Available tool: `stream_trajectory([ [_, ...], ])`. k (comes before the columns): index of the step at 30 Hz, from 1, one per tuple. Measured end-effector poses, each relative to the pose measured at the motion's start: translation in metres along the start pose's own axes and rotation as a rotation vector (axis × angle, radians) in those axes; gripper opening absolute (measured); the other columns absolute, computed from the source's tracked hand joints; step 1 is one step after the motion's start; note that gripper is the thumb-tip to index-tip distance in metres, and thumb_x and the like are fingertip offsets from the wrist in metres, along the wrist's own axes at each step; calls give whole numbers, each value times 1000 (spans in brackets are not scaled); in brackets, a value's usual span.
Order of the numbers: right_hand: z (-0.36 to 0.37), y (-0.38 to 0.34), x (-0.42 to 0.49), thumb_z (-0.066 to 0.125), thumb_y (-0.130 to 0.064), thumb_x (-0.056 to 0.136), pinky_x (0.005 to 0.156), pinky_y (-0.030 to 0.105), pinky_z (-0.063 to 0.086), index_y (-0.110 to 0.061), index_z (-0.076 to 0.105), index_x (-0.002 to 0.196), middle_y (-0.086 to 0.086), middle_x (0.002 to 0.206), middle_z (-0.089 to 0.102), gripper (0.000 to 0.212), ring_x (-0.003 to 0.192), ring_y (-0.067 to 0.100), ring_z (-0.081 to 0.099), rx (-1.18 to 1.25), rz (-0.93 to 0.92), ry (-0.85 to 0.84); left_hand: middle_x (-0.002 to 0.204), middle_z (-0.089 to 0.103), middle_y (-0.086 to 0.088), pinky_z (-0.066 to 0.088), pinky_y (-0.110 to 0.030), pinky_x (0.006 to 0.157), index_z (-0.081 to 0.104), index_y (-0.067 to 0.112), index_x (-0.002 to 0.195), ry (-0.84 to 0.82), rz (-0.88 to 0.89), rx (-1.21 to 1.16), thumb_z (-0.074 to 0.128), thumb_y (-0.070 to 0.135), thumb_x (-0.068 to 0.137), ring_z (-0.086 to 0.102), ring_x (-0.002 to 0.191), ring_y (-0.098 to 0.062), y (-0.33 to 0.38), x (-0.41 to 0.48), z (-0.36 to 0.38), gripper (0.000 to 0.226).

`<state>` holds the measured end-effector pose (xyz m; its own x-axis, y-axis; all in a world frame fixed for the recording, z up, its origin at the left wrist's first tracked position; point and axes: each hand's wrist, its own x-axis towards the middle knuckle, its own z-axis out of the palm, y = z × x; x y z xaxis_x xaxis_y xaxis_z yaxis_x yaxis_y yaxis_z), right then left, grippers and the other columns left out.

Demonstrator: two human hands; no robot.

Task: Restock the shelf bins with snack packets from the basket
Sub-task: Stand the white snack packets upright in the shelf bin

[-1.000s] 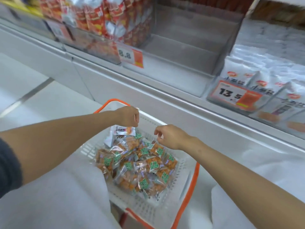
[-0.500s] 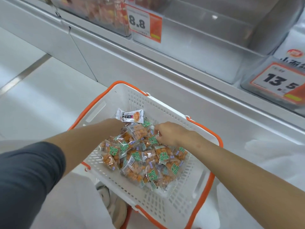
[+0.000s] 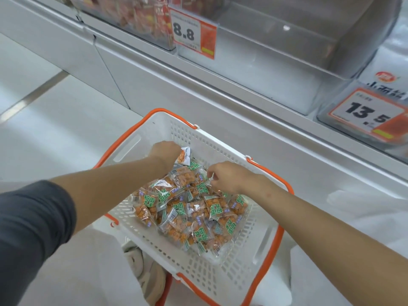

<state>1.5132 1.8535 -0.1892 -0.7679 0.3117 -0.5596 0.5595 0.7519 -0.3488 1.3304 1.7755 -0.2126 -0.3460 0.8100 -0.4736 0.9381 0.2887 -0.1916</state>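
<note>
A white basket with orange handles sits low in front of the shelf. It holds a heap of several clear snack packets with orange pieces and green labels. My left hand grips a white packet with an orange picture at the far side of the heap. Fingers of my right hand pinch the edge of a green-labelled packet at the top of the pile. Above, a clear shelf bin holds nothing that I can see.
A bin of red packets stands at the upper left behind an 8.8 price tag. A bin of white packets with a 13.5 tag is at the right. A shoe shows under the basket on the white floor.
The view has tipped down from the shelf to the basket. Both hands dropped into the basket; my left hand took hold of the white packet and my right hand closed on a packet edge.
</note>
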Motion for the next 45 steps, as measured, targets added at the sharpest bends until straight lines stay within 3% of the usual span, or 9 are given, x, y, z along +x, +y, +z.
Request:
stream_trajectory([
  [5,-24,27,-10,61,-37,93,92,35,46,-18,52,132,0,120,60,44,109,22,58,84,84,129,88,64,-5,49,-29,75,61,9,79,158,117,-348,60,-4,80,62,88,-26,16,-11,-77,12],
  [9,-51,37,-37,82,-53,68,102,37,45,-28,46,135,-12,129,54,80,119,12,54,566,15,158,72,51,8,36,-19,56,49,20,69,191,204,-693,78,7,75,50,69,-11,27,-45,-127,32],
  [13,-65,34,-71,78,-39,80,76,25,55,-26,63,108,-9,92,68,35,82,10,63,797,-72,93,77,63,-2,49,-27,66,57,16,87,100,203,-1138,75,2,79,59,67,-16,38,-69,-146,24],
  [16,-66,30,-92,70,-40,87,75,28,49,-18,66,99,5,91,68,25,79,14,60,804,-68,150,87,71,-5,55,-33,80,68,16,97,54,211,-1293,70,12,86,67,80,-18,52,-74,-153,12],
  [23,-67,20,-121,68,-35,90,64,19,48,-9,66,92,-2,78,68,26,66,7,61,843,-99,317,66,67,-20,51,-46,64,64,-5,67,364,312,-1106,51,64,78,63,64,-36,79,-77,-147,71],
  [26,-71,20,-130,75,-29,84,64,19,47,-6,65,93,-2,76,67,26,66,7,60,877,-130,304,68,68,-23,53,-44,54,65,-8,71,367,342,-1181,60,54,86,65,63,-37,78,-75,-152,64],
  [29,-75,23,-137,80,-23,79,67,22,49,-12,67,95,-3,79,68,24,70,7,62,872,-158,277,68,70,-13,54,-27,47,67,-9,76,344,346,-1303,61,33,93,66,54,-15,79,-75,-158,46],
  [36,-70,33,-142,82,-14,78,74,26,51,-15,65,106,-2,89,70,32,80,9,64,886,-182,242,60,70,2,53,-22,48,68,-2,75,218,390,-1398,57,28,95,68,55,-10,84,-73,-164,38],
  [45,-83,54,-174,76,-1,79,72,21,54,-20,61,108,-3,94,71,38,84,8,67,982,-157,305,40,46,4,26,-19,40,51,10,45,494,428,-1293,71,32,85,33,38,-5,111,-62,-194,50],
])
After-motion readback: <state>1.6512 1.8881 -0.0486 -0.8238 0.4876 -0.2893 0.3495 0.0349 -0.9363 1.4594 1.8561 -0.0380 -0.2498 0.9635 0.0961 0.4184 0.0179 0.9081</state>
